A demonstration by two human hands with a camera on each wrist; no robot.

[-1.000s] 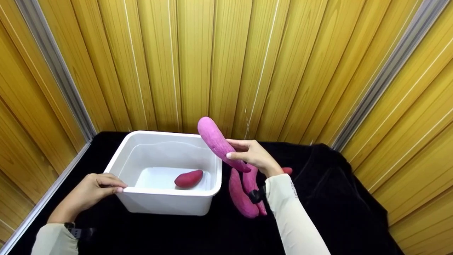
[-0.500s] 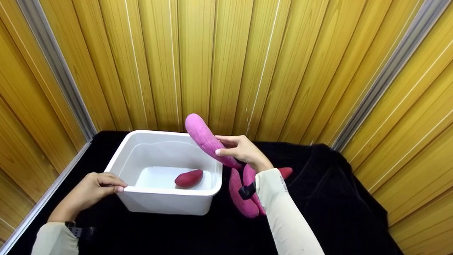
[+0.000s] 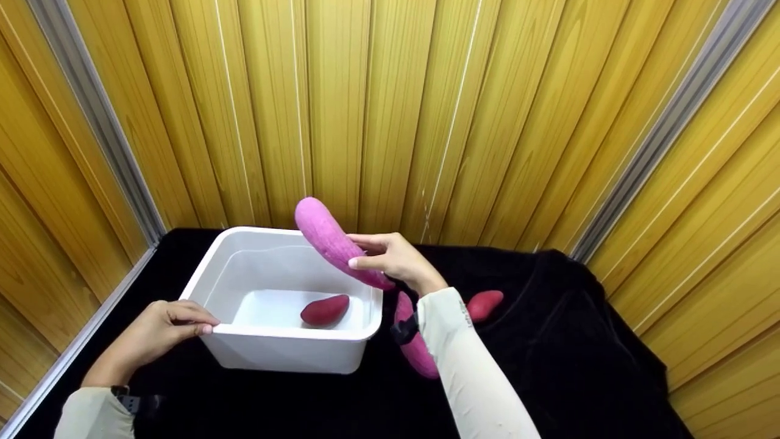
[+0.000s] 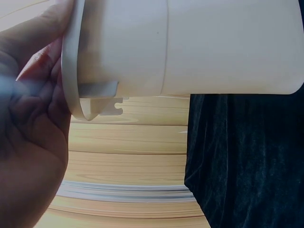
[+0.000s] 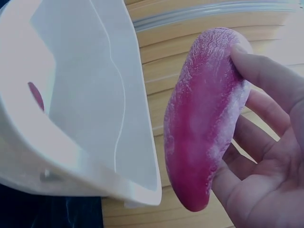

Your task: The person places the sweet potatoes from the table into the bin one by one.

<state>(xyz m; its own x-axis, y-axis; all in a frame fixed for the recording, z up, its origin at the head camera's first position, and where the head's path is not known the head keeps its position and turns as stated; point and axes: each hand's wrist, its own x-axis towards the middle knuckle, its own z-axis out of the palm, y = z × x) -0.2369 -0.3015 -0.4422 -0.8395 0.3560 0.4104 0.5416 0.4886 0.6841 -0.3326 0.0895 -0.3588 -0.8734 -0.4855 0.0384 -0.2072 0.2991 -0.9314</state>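
My right hand (image 3: 399, 262) holds a long pink sweet potato (image 3: 326, 235) between thumb and fingers, tilted above the right side of a white plastic tub (image 3: 286, 352). In the right wrist view, the sweet potato (image 5: 202, 118) is beside the tub's rim, apart from it. My left hand (image 3: 163, 326) pinches the tub's rim at its near left corner. The left wrist view shows that hand (image 4: 33, 104) at the rim, beside the tub's outer wall (image 4: 228, 47). A small dark red sweet potato (image 3: 325, 310) lies on the tub's floor.
Right of the tub, a pink sweet potato (image 3: 420, 356) lies on black cloth (image 3: 585, 341), partly covered by my right wrist. Another red sweet potato (image 3: 485, 304) is right of my forearm. Yellow wood-patterned panels (image 3: 390, 122) stand behind and at both sides.
My right hand has moved left with the pink sweet potato, from the tub's right edge to over it. The left hand stays on the rim.
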